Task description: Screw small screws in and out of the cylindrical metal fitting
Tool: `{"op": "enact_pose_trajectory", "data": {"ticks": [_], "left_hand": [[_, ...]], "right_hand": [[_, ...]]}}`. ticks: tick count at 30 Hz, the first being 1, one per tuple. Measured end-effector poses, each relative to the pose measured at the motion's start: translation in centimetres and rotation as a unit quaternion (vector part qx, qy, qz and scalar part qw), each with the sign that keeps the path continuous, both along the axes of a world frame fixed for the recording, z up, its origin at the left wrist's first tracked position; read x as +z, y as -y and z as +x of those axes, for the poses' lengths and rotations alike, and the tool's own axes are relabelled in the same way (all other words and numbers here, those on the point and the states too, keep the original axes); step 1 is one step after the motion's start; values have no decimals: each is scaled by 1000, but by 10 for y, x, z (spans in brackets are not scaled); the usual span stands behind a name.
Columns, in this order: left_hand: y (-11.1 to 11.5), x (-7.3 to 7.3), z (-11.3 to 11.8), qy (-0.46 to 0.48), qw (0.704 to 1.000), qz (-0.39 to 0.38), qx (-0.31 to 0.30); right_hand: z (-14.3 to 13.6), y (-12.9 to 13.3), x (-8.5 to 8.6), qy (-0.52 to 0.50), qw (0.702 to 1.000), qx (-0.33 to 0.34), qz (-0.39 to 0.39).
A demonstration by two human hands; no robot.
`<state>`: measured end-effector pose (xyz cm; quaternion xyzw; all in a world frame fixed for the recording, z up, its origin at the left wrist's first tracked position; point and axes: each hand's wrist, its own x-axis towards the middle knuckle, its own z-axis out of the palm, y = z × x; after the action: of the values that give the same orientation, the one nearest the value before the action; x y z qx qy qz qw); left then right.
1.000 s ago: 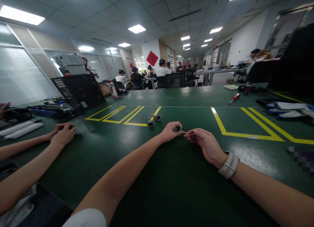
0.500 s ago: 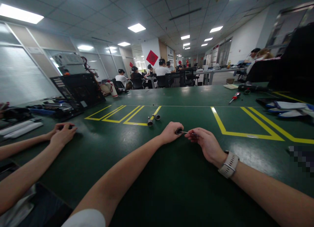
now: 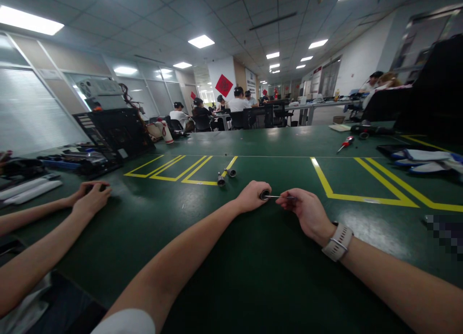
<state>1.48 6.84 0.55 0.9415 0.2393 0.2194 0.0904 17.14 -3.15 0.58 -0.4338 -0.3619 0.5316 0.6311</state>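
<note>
My left hand [image 3: 253, 196] is closed around a small round metal part [image 3: 265, 194], its dark hollow end facing right. Pinched in the fingers of my right hand [image 3: 302, 206] is a thin metal rod [image 3: 275, 196], like a screwdriver shaft. Its left tip meets the opening of the round part; whether it goes inside I cannot tell. The rod's other end is mostly hidden by my fingers. Beyond my left hand, two similar metal parts lie on the table, one [image 3: 221, 180] close beside the other [image 3: 231, 172].
On the green table [image 3: 202, 218] run yellow tape outlines [image 3: 365, 197]. A red-handled screwdriver [image 3: 346, 144] and blue-white gloves [image 3: 423, 159] lie to the right. At left, another person's hands [image 3: 92, 196] rest near a black metal case [image 3: 115, 131]. Several people sit farther back.
My right hand has shifted slightly right, and more of the rod shows between my two hands. My left hand stays almost in place around the round part.
</note>
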Motion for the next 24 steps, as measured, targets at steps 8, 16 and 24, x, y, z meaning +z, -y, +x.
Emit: {"op": "enact_pose_trajectory", "data": {"ticks": [8,16,24], "left_hand": [[3,6,-5,66,987,-141,25],[12,27,-4,38,943,-319,-89],[19,29,4,-79,942,-301,-127]], "right_hand": [[3,-1,0,46,995,-85,-18],[-1,-3,1,91,989,-119,-16],[-1,-2,0,86,989,-122,-18]]}}
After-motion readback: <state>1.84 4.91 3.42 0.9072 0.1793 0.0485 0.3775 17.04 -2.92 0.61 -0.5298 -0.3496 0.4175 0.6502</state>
